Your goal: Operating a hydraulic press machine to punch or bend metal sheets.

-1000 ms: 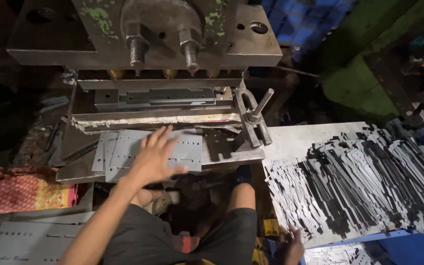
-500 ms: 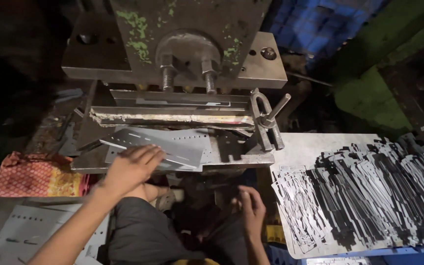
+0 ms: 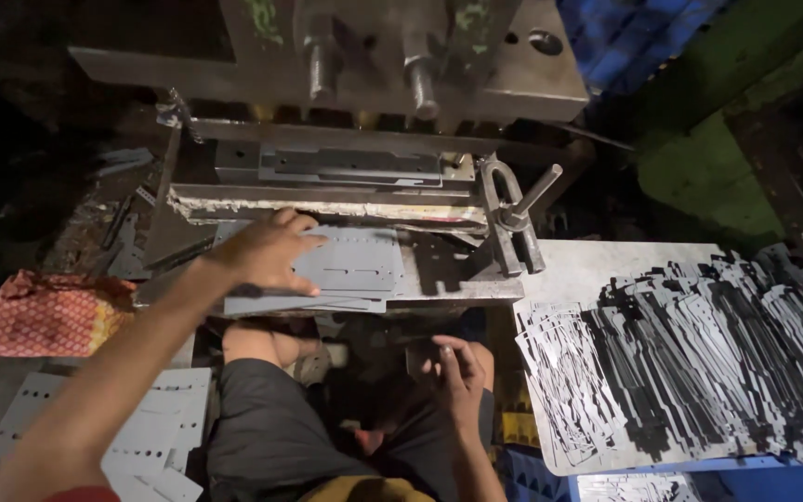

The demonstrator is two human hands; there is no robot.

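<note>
We see a pale grey metal sheet (image 3: 350,265) with small dark holes and slots, lying on a dull steel-grey press (image 3: 346,65) that carries flecks of green paint near its top. To one side sits a cloth (image 3: 48,314) in red and orange with a fine pale print. On a light grey tray (image 3: 597,265) we see a heap of strips (image 3: 690,363) in black and silvery white, like stripes. Our shorts (image 3: 271,437) are dark grey. Below them lie whitish punched plates (image 3: 155,423). Behind stands a green frame (image 3: 699,177) and a bright blue crate (image 3: 625,33).
</note>
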